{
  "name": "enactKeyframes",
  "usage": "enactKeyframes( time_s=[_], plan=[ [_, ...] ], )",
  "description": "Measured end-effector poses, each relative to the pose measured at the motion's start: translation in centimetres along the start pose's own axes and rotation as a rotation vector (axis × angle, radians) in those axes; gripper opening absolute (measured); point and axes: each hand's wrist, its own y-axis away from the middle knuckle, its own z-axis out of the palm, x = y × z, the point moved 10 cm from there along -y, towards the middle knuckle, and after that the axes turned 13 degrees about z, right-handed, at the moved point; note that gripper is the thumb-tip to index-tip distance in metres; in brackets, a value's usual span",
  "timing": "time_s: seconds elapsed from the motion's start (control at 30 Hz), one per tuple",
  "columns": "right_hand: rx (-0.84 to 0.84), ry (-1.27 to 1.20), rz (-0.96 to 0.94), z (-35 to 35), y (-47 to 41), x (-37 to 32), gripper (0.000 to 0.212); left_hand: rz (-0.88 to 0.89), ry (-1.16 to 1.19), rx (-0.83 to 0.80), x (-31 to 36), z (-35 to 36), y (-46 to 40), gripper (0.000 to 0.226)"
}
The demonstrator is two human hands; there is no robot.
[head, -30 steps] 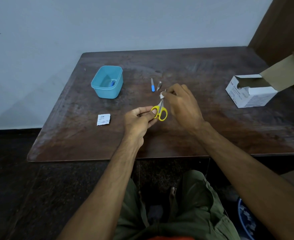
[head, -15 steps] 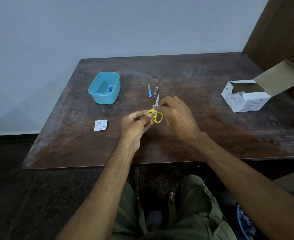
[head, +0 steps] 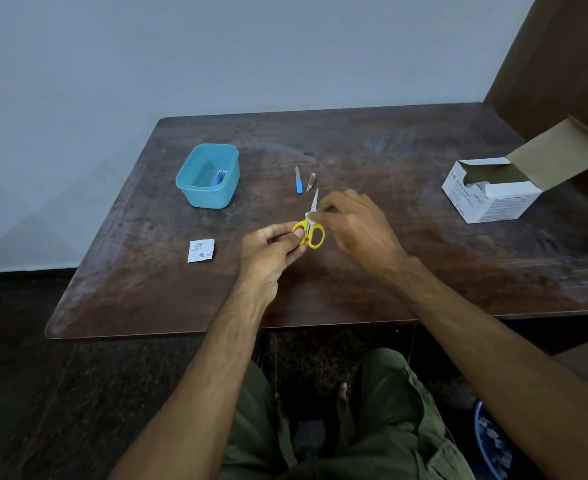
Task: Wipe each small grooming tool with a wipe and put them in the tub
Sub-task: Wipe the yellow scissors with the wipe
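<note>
Pinching the scissors [head: 309, 230] by a handle, our left hand [head: 272, 245] steadies them (blades out) so our right hand [head: 353, 221] can pinch the wipe [head: 310, 215] around them.

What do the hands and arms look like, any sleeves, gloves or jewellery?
Both arms are bare from the frame edge to the wrist: no sleeves in view. The left hand and right hand are bare too, with no gloves; no rings, watch or wristband show. Lower down, olive-green trousers cover the lap.
</note>
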Motion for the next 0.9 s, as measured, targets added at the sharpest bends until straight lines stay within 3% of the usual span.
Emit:
enactKeyframes(
  time_s=[0.1,0.3,0.47,0.6,0.9],
  plan=[
    [0.031,0.004,0.071,-0.4,-0.4,0.8,0.029,-0.004,0.004,-0.011,0.2,0.4,0.1,0.009],
    [-0.007,-0.022,-0.034,0.0,0.5,-0.5,0.034,0.006,0.004,-0.002,0.0,0.0,-0.2,0.010],
    [0.039,0.020,0.074,-0.3,0.0,0.8,0.035,0.004,-0.009,-0.022,0.1,0.6,0.1,0.011],
    [0.012,0.004,-0.003,0.0,0.8,-0.4,0.037,0.014,-0.017,-0.016,0.2,0.3,-0.2,0.016],
    [0.099,0.059,0.075,-0.5,0.3,0.5,0.032,0.009,-0.012,-0.026,0.3,0.6,0.1,0.011]
  ],
)
